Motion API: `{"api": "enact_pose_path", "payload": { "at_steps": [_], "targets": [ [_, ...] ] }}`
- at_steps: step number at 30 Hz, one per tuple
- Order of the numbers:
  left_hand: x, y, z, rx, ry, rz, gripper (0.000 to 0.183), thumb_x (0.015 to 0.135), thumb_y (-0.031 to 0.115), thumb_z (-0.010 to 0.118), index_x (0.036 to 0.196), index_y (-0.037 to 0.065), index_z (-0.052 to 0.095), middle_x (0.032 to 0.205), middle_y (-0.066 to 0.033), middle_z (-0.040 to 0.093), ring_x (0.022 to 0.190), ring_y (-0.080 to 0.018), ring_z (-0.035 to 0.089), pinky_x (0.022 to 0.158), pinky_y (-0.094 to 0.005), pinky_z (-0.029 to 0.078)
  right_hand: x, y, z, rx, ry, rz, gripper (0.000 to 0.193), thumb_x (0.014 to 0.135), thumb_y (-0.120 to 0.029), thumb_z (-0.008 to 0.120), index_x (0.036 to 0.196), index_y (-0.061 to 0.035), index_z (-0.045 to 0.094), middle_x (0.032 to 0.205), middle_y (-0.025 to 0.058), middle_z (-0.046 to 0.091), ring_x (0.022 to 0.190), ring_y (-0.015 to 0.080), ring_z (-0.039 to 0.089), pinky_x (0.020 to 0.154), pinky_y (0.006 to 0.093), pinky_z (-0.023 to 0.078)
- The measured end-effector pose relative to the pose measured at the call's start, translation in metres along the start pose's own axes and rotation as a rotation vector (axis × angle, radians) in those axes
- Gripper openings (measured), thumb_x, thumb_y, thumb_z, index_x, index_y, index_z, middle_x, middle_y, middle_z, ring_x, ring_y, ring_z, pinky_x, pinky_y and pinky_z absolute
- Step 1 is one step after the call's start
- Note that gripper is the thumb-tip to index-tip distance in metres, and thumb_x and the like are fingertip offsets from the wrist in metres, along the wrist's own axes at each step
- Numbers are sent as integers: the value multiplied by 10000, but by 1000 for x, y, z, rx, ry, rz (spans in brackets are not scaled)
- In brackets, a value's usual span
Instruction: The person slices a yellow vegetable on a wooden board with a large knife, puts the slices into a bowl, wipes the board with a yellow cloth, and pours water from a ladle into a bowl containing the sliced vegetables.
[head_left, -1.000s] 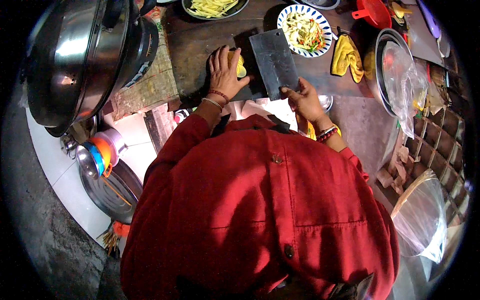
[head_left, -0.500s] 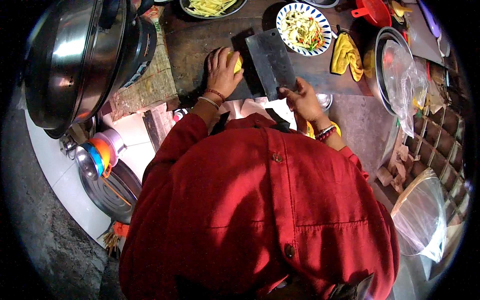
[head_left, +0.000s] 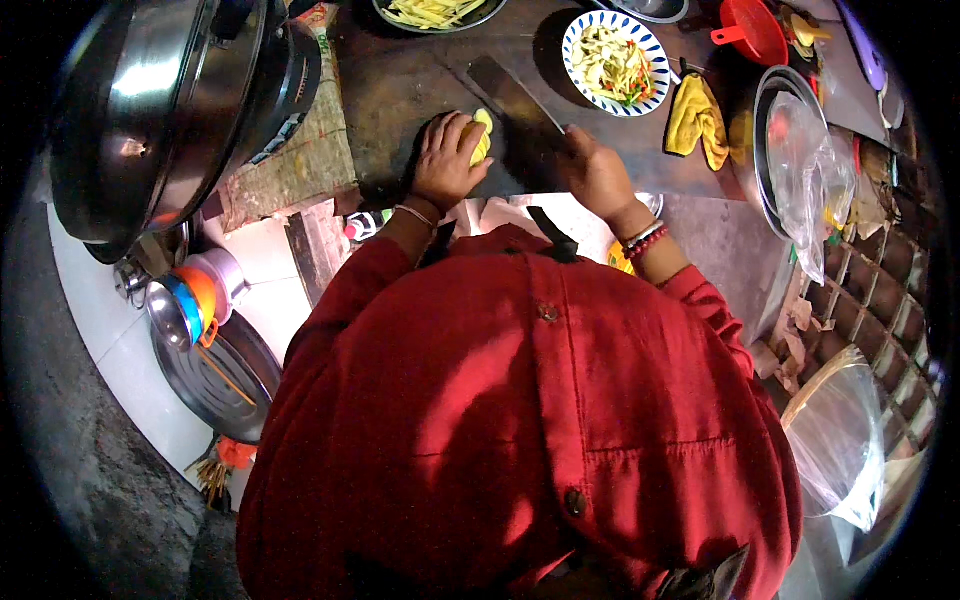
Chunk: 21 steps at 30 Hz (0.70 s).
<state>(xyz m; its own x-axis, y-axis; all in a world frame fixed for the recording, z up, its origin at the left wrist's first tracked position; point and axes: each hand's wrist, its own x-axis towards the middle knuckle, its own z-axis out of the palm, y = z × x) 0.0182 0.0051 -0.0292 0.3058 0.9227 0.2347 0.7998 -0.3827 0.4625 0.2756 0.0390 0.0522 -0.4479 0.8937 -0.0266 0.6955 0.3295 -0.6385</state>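
Note:
On the dark wooden worktop [head_left: 390,75], my left hand [head_left: 445,165] is closed over a pale yellow peeled potato [head_left: 482,140] with a cut slice showing at its right side. Its underside is hidden by my fingers. My right hand [head_left: 600,178] grips the handle of a broad dark cleaver [head_left: 508,92]. The blade stands nearly on edge, slanting away to the left, a little apart from the potato. Beyond my right hand sits a blue-and-white plate [head_left: 571,55] of cut vegetable pieces with red and green bits.
A bowl [head_left: 445,29] of pale yellow strips is at the far edge. To the right lie a yellow cloth [head_left: 697,120], a red strainer [head_left: 755,35] and a metal basin [head_left: 765,150] with a plastic bag [head_left: 800,150]. A large dark wok [head_left: 130,130] stands on the left.
The cleaver has turned from lying flat-on to nearly edge-on, its far end swinging left. My right hand has moved slightly up and left. A slice now shows beside the potato under my left hand.

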Motion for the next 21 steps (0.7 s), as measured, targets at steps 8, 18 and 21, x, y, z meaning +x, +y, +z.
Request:
{"api": "enact_pose_path", "payload": {
  "at_steps": [8, 18, 21],
  "targets": [
    [-6, -3, 10, -52, 79, -56, 601, 774, 266, 755, 1281, 57, 508, 1308, -146, 480, 1249, -366, 442, 1060, -482, 360, 7, -17, 18, -226, -143, 12, 263, 847, -102, 587, 1105, -62, 556, 985, 200, 635, 816, 425, 643, 683, 503, 524],
    [-14, -6, 8, -27, 96, -59, 594, 770, 272, 768, 1268, 53, 530, 1319, -157, 482, 1267, -367, 435, 1071, -486, 356, 23, -31, 26, -172, -212, -33, 320, 840, -90, 599, 1156, -50, 575, 994, 200, 641, 853, 423, 641, 709, 486, 530],
    [-12, 1, -3, -66, 78, -83, 589, 768, 267, 767, 1263, 41, 541, 1339, -158, 478, 1264, -367, 442, 1091, -485, 345, 27, -23, 24, -121, -227, -29, 341, 835, -102, 615, 1168, -44, 570, 1011, 213, 640, 876, 433, 634, 741, 486, 528]
  ]
}}
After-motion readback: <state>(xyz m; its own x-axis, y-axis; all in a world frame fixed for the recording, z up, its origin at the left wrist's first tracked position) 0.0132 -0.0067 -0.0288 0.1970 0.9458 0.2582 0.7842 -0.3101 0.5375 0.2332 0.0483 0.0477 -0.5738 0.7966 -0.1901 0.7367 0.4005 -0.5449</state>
